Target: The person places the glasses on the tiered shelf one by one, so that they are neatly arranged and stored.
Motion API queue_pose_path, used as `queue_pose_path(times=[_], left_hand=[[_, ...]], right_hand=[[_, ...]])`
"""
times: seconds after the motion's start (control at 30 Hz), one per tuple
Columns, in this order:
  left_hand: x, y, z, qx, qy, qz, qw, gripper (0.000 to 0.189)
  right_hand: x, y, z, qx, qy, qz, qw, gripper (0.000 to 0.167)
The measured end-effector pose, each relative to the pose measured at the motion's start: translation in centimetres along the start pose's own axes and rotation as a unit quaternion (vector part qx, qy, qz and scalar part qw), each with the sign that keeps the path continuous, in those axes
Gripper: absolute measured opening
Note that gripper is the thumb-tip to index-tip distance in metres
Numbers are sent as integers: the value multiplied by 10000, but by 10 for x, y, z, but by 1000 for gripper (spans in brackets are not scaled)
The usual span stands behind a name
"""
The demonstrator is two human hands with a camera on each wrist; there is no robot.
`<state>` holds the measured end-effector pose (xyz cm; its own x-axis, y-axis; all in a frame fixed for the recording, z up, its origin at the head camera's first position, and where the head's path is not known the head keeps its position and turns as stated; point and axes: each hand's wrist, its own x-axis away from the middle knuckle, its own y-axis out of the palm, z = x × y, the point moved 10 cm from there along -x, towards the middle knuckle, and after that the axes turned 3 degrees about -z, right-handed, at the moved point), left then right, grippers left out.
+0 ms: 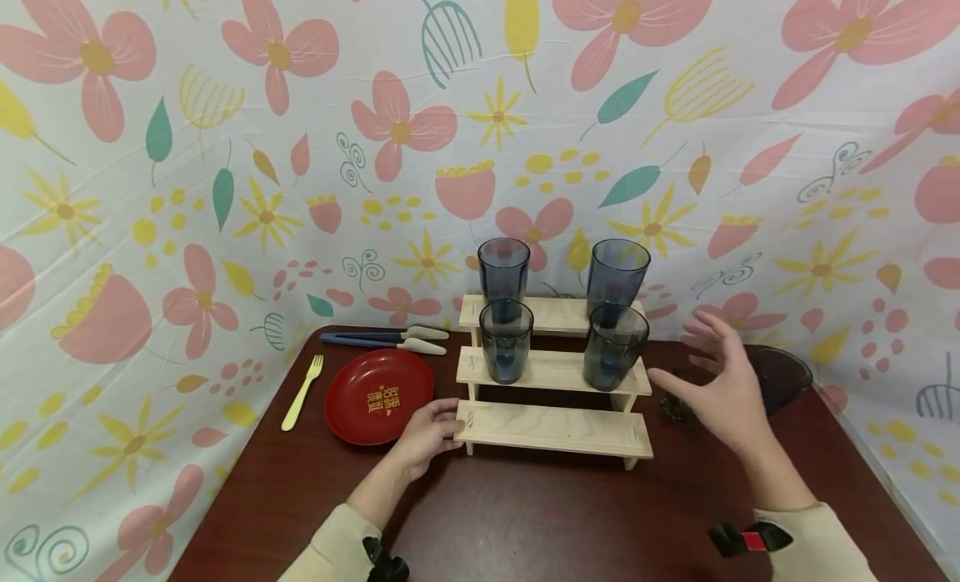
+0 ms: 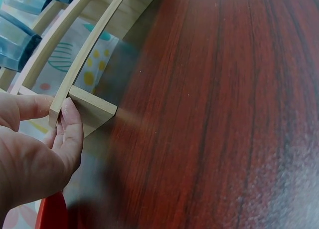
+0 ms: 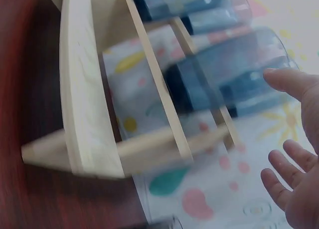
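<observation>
A three-step wooden rack (image 1: 555,423) stands on the table. My left hand (image 1: 426,439) pinches the left end of its lowest board, thumb on one side and fingers on the other in the left wrist view. Two blue-grey glasses (image 1: 507,353) (image 1: 615,357) stand on the middle step. Behind them, two taller blue glasses (image 1: 504,261) (image 1: 618,269) are on the top step. My right hand (image 1: 723,394) hovers empty to the right of the rack, fingers spread and thumb toward the front right glass. It partly hides a dark glass (image 1: 787,378) on the table.
Left of the rack lie a red plate (image 1: 352,398) with gold lettering, a yellow fork (image 1: 302,394) and two blue-handled knives (image 1: 423,346) with pale blades. Another dark glass item (image 1: 675,408) sits beside the right hand. Flower-patterned cloth (image 1: 420,198) hangs behind the table.
</observation>
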<state>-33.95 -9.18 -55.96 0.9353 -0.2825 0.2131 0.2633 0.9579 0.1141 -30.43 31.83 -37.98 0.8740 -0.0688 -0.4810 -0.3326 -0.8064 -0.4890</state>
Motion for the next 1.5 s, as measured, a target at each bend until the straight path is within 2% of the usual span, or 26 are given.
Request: queue_pose_path(times=[0.2, 0.33, 0.47, 0.6, 0.7, 0.93, 1.23, 1.5], left_hand=[[0, 0, 2, 38, 63, -33, 10000, 56], [0, 0, 1, 21, 88, -36, 10000, 56], [-1, -1, 0, 22, 73, -26, 10000, 56], [-1, -1, 0, 19, 64, -23, 10000, 56], [-1, 0, 0, 27, 45, -22, 10000, 55], [-1, 0, -1, 27, 64, -36, 10000, 55], [-1, 1, -1, 25, 46, -29, 10000, 55], [-1, 0, -1, 50, 20, -1, 10000, 55]], right_hand=[[-1, -43, 31, 143, 304, 610, 9976, 96], [3, -68, 60, 282, 885, 955, 9911, 92], [10, -86, 93, 368, 1510, 1174, 9809, 93], [14, -97, 122, 382, 1720, 1253, 9763, 97], [18, -100, 139, 350, 1855, 1168, 9751, 102], [25, -89, 165, 306, 2191, 593, 9734, 109], [33, -86, 187, 314, 2502, 575, 9660, 109], [35, -82, 198, 147, 2632, 542, 9631, 106]])
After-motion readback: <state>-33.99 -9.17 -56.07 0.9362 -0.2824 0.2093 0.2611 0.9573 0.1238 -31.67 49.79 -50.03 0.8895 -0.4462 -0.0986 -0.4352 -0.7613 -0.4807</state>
